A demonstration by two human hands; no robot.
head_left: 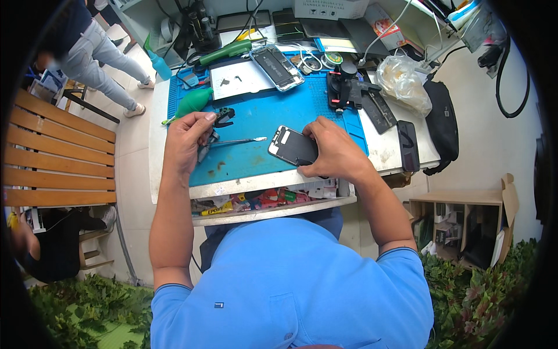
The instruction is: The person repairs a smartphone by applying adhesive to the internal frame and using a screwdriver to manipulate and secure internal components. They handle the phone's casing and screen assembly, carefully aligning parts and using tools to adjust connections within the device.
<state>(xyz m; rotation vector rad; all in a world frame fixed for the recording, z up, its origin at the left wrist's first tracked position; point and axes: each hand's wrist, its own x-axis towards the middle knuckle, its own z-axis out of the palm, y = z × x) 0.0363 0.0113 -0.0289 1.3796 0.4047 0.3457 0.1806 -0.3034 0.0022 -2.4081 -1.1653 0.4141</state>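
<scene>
My left hand is closed around a small black part and a thin metal spudger whose flat tip points right over the blue work mat. My right hand grips a phone screen panel, held tilted near the mat's front edge with its inner side up. The spudger tip ends just left of the panel, apart from it.
An opened phone body and a white tray lie at the mat's back. A black fixture, a plastic bag, a dark phone and a black pouch sit right. An open drawer holds small items. A person stands far left.
</scene>
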